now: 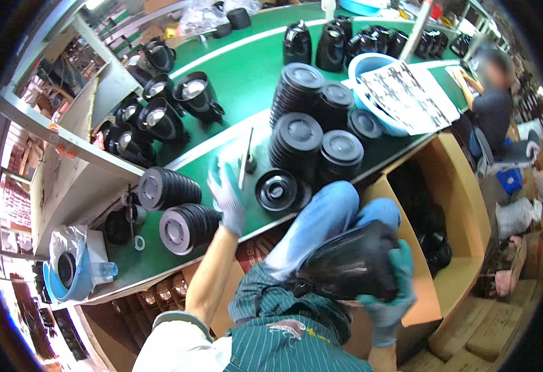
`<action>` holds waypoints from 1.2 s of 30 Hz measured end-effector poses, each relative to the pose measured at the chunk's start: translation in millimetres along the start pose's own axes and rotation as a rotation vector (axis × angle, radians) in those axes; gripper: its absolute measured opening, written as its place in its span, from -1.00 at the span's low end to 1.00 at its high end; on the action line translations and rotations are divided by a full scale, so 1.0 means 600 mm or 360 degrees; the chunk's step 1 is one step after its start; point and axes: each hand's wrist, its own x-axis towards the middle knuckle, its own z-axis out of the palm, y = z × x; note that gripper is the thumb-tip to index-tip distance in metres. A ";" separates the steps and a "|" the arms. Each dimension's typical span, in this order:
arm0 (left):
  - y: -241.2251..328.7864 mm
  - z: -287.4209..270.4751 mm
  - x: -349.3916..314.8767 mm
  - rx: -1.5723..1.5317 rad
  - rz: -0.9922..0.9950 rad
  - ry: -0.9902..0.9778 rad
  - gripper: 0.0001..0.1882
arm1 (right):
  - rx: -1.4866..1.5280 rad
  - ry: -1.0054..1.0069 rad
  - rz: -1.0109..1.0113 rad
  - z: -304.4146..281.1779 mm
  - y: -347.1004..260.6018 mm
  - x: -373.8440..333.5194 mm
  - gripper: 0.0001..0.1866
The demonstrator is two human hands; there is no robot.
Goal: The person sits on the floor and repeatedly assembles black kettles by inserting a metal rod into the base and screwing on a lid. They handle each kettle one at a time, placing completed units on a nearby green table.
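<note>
My left hand (227, 197), in a grey-and-green work glove, reaches over the green table with its fingers spread and nothing in them. Just right of its fingertips a thin pale stick (246, 158) stands up from a small dark base. A round black lid (276, 190) with a ring at its centre lies a little further right. On my lap rests a glossy black plastic housing (349, 263), rounded like a jug. My gloved right hand (395, 294) grips it by its right end. Stacks of black discs (188, 228) lie on their sides left of my left hand.
Upright stacks of black lids (296, 136) stand beyond my knees. Black housings (198, 96) cluster at the left. A blue basin (370, 65) carries a patterned sheet (407, 96). An open cardboard box (463, 204) with black parts stands at my right; a person (494, 99) sits beyond.
</note>
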 end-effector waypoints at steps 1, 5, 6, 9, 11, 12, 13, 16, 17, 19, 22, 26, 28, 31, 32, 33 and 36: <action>0.083 -0.006 -0.060 0.0070 0.0092 -0.0198 -0.49 | 0.0322 0.0144 0.0146 0.000 -0.002 0.013 0.03; 0.228 -0.078 -0.126 0.0290 0.1208 -0.1644 -0.03 | 0.1840 0.0070 0.0612 0.037 0.069 0.090 -0.19; 0.241 -0.083 -0.131 0.0387 0.1312 -0.1503 0.07 | 0.1839 -0.0163 0.0639 0.084 0.046 0.120 -0.22; 0.237 -0.077 -0.104 0.0532 0.0990 -0.1075 0.10 | 0.1795 -0.0092 0.0951 0.196 0.031 0.182 -0.50; 0.239 -0.068 -0.031 0.0439 0.0852 -0.0947 -0.03 | 0.2098 -0.0080 0.1128 0.277 0.017 0.255 -0.71; 0.252 -0.062 0.016 0.0405 0.0855 -0.0888 -0.10 | 0.2053 -0.0193 0.1180 0.319 0.001 0.299 -0.71; 0.265 -0.049 0.068 0.0372 0.0887 -0.0854 -0.17 | 0.2083 -0.0353 0.1066 0.339 0.018 0.310 -0.54; 0.292 0.068 0.206 0.0554 0.1022 -0.0737 -0.34 | 0.1588 -0.0617 0.0674 0.352 -0.002 0.333 -0.24; 0.306 0.134 0.230 0.0906 0.1048 -0.0549 -0.37 | 0.1528 -0.0716 0.0510 0.337 0.011 0.323 -0.18; 0.272 0.227 0.348 0.1187 0.1279 -0.0444 -0.34 | 0.1642 -0.1011 0.0693 0.308 0.024 0.291 -0.13; 0.155 0.355 0.461 0.1300 0.1627 -0.0567 -0.36 | 0.1618 -0.1045 0.0850 0.268 0.066 0.231 -0.11; 0.038 0.435 0.477 0.1769 0.1345 -0.0893 -0.27 | 0.1501 -0.0975 0.1059 0.241 0.116 0.191 -0.11; 0.021 0.419 0.471 0.1711 0.1479 -0.0784 -0.20 | 0.1452 -0.0953 0.1058 0.243 0.135 0.180 -0.11; 0.071 0.360 0.451 0.1580 0.1738 -0.0760 -0.25 | 0.1341 -0.0834 0.1031 0.241 0.133 0.174 -0.14; 0.103 0.314 0.448 0.1826 0.1716 -0.0759 -0.29 | 0.1312 -0.0843 0.1032 0.240 0.130 0.177 -0.14; 0.117 0.265 0.441 0.2116 0.1649 -0.0638 -0.32 | 0.1280 -0.0847 0.1036 0.239 0.127 0.177 -0.15; 0.167 0.132 0.442 0.3038 0.1043 -0.0463 -0.35 | 0.1303 -0.1019 0.0956 0.252 0.113 0.170 -0.16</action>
